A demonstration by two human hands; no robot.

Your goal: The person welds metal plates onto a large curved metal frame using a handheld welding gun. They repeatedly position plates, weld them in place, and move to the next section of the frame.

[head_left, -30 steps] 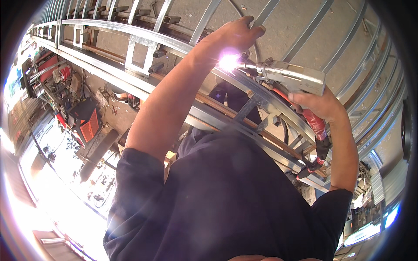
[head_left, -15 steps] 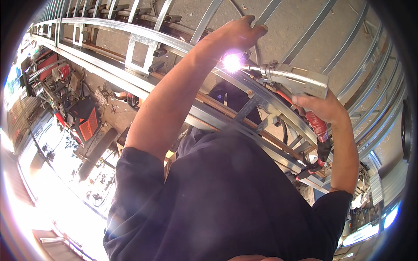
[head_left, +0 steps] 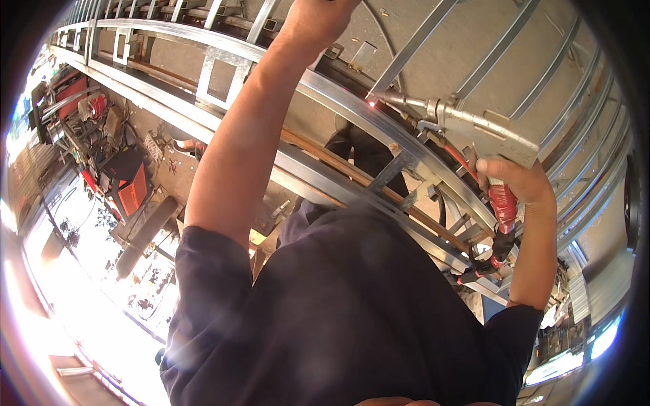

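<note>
1. At the far left, a black-and-orange machine case (head_left: 132, 191) stands beyond the frame, well apart from both hands.
2. Next comes a bright metal bracket plate with a rectangular cutout (head_left: 205, 76), set along the long frame on the left side of the forearm.
3. The left hand (head_left: 317, 26) has shifted up and leftward, away from the joint it was near half a second ago. Its fingers run out at the upper edge, so I cannot tell whether they are spread or closed on anything.
4. On the square-tube rail (head_left: 349, 111), the dazzling arc has gone; a small red glow (head_left: 372, 104) sits where the rail meets a slanting metal bar (head_left: 414, 49). I judge that the arc is out and this spot has just been heated, the metal now cooling.
5. The welding torch (head_left: 489, 130) lies to the right of that joint, its nozzle (head_left: 409, 101) pointing left, the tip just beside the glow.
6. The right hand (head_left: 516, 180) holds the torch from behind, thumb laid along the near side and the other fingers mostly hidden around the grip. The red-wrapped handle (head_left: 502, 206) runs down below the palm, while the glowing joint is well ahead of the fingers.
</note>
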